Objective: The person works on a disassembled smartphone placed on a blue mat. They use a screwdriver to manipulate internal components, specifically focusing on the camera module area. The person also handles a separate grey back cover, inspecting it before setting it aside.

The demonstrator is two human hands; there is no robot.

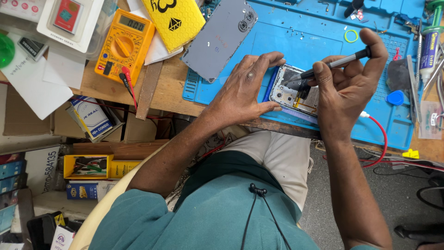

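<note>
The opened phone [296, 90] lies on the blue work mat [319, 41] at the near edge of the table [166, 88]. The left hand [243, 90] rests flat, grip released, fingers pressed against the phone's left side. The right hand [344, 85] has its grip clenched on a screwdriver [330, 65], tip touching the phone's internals. A detached grey back cover [219, 37] lies far left, with a yellow multimeter [125, 44] beyond it.
</note>
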